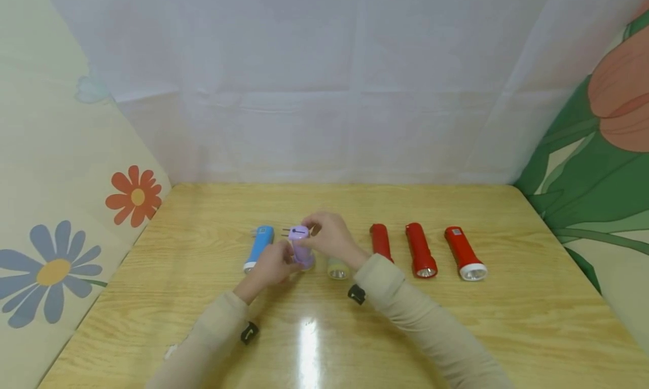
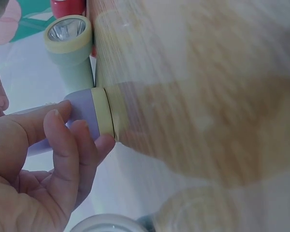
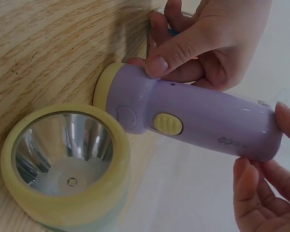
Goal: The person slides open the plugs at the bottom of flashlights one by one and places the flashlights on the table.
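Observation:
A purple flashlight (image 1: 303, 255) with a yellow rim stands head down on the wooden table, its yellow slide switch (image 3: 168, 124) visible in the right wrist view. Two metal prongs (image 1: 286, 232) stick out leftward near its top end. Low down, my left hand (image 1: 274, 263) pinches the purple head (image 2: 84, 113) just above the rim. My right hand (image 1: 330, 237) holds the tail end between thumb and fingers. Just right of it lies a pale green flashlight (image 1: 338, 269) with a yellow rim, partly hidden by the right hand and forearm.
On the left a blue flashlight (image 1: 261, 242) with a white rim lies close by my left hand. Three red flashlights lie in a row to the right, the outermost red flashlight (image 1: 461, 251) having a white rim. A white cloth (image 1: 324, 124) hangs behind the wooden table (image 1: 405, 321).

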{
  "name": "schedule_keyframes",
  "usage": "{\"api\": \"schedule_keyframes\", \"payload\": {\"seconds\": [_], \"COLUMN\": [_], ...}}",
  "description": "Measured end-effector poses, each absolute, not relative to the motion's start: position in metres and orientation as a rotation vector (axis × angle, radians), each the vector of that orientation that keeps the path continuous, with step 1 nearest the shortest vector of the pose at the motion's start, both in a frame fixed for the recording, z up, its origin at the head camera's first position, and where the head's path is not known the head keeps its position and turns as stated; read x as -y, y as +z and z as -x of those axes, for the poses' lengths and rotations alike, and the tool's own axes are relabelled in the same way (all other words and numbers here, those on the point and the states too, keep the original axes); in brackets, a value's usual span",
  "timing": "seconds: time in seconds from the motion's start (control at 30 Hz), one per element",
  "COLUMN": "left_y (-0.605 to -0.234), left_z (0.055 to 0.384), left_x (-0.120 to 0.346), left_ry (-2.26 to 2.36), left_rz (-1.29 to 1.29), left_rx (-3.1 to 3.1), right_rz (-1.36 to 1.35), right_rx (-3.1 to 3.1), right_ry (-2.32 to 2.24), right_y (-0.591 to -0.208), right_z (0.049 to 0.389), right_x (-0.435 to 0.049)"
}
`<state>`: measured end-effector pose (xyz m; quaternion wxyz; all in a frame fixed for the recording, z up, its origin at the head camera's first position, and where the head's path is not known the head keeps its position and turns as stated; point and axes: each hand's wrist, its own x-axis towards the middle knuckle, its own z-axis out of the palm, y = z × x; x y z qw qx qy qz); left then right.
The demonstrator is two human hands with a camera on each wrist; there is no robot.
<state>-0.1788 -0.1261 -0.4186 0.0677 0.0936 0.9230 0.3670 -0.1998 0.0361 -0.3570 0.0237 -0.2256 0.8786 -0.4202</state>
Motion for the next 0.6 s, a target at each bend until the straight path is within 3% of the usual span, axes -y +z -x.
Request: {"api": "schedule_keyframes", "payload": {"seconds": [0.6], "left_y": [-0.4202], "left_z": [0.1785], "left_x": [0.128], "left_ry": [1.102], "left_rz": [-0.275], "left_rx": [-2.755], "right_rz": [0.754], "right_rx": [-2.719], "right_ry": [-1.36], "right_y": [-0.3622], "right_z": [0.2066], "right_x": [-0.0384]}}
